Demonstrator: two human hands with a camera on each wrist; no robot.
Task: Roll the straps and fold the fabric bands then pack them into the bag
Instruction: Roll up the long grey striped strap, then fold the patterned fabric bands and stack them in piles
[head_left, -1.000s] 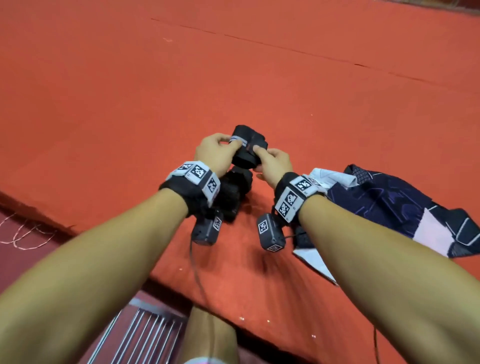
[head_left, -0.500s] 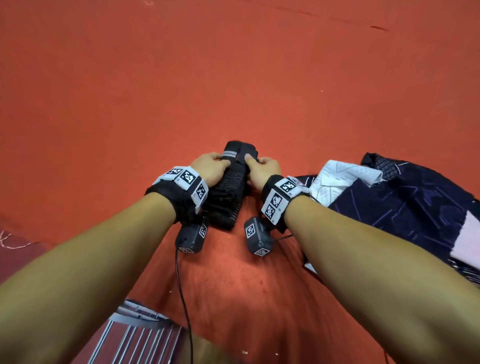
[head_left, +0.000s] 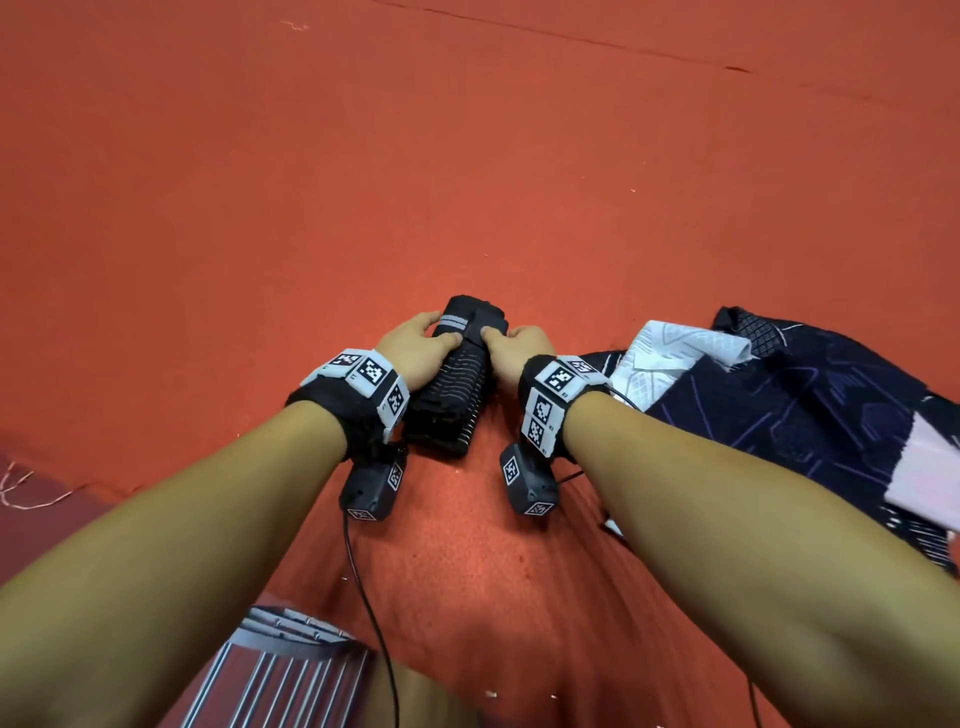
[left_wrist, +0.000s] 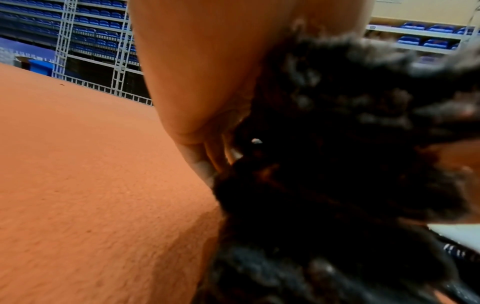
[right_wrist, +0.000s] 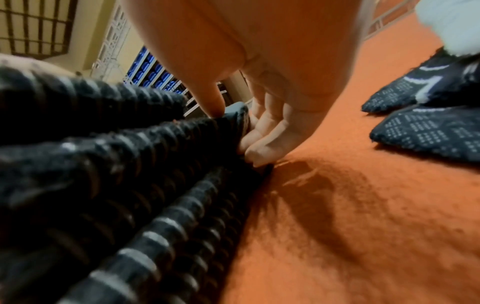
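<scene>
The black strap (head_left: 460, 376), ribbed with pale wavy lines, lies on the red cloth surface (head_left: 363, 182) near the person, its far end already wound into a thick roll with a grey stripe and its flat tail running back toward the body. The left hand (head_left: 415, 345) grips the roll's left side with curled fingers, thumb on top; the right hand (head_left: 517, 345) pinches its right side, thumb on the upper edge and fingers (right_wrist: 262, 144) tucked against the strap's edge low at the cloth. To roll well, I judge both thumbs should press evenly so the coil stays square to the tail and tight, since the springy webbing would likely loosen or telescope sideways if one side leads. The dark patterned bag (head_left: 805, 395) with white panels lies crumpled just to the right, within easy reach for packing.
</scene>
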